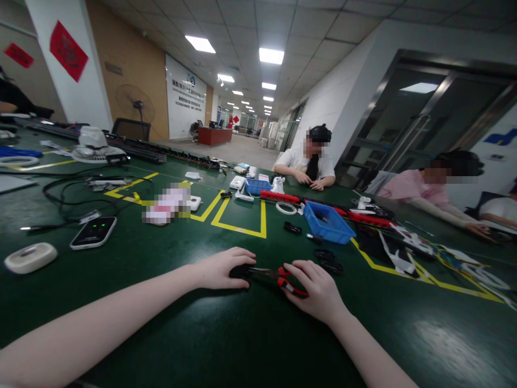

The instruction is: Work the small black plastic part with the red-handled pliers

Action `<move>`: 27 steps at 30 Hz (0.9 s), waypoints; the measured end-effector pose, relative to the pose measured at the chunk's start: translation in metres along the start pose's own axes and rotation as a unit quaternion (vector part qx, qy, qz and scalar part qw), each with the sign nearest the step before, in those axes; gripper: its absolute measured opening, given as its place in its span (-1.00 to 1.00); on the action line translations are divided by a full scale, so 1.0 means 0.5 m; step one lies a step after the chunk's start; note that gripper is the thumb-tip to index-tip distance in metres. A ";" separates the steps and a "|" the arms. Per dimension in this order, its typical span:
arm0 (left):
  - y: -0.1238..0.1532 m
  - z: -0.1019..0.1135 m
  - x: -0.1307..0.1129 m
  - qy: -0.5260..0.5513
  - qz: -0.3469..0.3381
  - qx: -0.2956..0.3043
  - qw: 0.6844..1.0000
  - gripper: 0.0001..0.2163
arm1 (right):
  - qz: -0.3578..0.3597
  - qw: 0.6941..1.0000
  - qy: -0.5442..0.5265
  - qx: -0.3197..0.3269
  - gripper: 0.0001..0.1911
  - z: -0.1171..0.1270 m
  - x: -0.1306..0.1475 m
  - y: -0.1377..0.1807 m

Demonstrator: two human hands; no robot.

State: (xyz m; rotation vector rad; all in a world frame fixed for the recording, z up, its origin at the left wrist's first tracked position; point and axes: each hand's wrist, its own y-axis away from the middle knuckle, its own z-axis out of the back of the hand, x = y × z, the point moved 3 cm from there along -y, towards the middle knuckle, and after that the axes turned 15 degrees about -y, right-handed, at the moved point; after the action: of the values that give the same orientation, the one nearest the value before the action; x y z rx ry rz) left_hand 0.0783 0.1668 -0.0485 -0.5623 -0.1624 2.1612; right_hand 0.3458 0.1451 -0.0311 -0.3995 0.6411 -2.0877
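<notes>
My left hand (pixel 226 269) is closed around a small black object (pixel 241 271), mostly covered by the fingers, just above the green table. My right hand (pixel 317 288) grips the red-and-black handles of a pair of scissors (pixel 286 280). The metal blades point left and reach the black object at my left fingertips. Whether the blades are closed on it I cannot make out. Beyond my right hand lies a bundle of black cable (pixel 329 261).
A blue bin (pixel 329 229) stands behind my right hand, beside a black clip-like part (pixel 292 228). At the left are a black-screened device (pixel 93 233), a white oval piece (pixel 31 257) and black cables (pixel 52 194). Two people (pixel 309 159) sit across the table.
</notes>
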 end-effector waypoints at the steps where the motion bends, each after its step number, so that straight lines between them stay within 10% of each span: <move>1: 0.000 0.001 0.000 -0.001 0.001 0.000 1.000 -0.47 | 0.000 1.000 0.001 0.000 -0.58 0.000 0.000 0.000; 27: 0.002 -0.002 -0.001 -0.036 0.004 0.005 0.999 -0.43 | -0.052 0.996 -0.069 0.016 -0.62 -0.002 0.004 -0.007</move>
State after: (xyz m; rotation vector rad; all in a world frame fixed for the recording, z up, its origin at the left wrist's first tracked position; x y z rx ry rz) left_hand 0.0782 0.1656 -0.0493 -0.4802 -0.1899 2.1896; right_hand 0.3417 0.1455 -0.0300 -0.5631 0.5139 -2.1439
